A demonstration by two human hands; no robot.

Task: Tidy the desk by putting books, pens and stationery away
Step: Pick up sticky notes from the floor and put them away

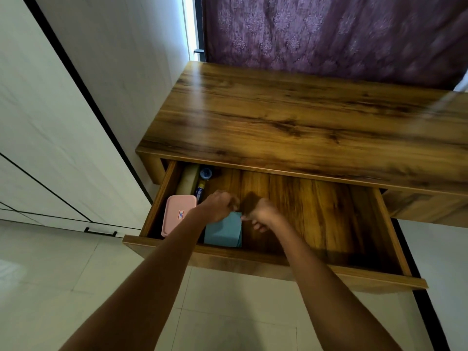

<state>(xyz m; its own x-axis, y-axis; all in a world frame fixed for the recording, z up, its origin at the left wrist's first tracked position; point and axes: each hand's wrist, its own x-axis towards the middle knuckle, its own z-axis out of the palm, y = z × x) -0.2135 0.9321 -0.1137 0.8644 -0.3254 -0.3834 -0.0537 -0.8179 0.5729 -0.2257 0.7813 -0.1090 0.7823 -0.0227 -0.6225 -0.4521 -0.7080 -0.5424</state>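
Note:
The wooden desk's drawer (395, 252) is pulled open. A teal book (222, 233) lies flat in its front left part. My left hand (219, 206) is over the book's far edge, fingers curled down onto it. My right hand (263, 216) is curled at the book's far right corner, thumb against that corner. Motion blur hides the fingertips. A pink box (177, 214) with a small label lies left of the book. Behind it are a pen-like stick (200, 191), a beige roll (188, 180) and a small blue round object (205, 172).
The drawer's right two thirds show bare wood. The desk top (304, 117) carries nothing in view. A purple curtain (329, 34) hangs behind the desk. White cabinet doors (50, 122) stand to the left, and pale floor tiles (63, 274) lie below.

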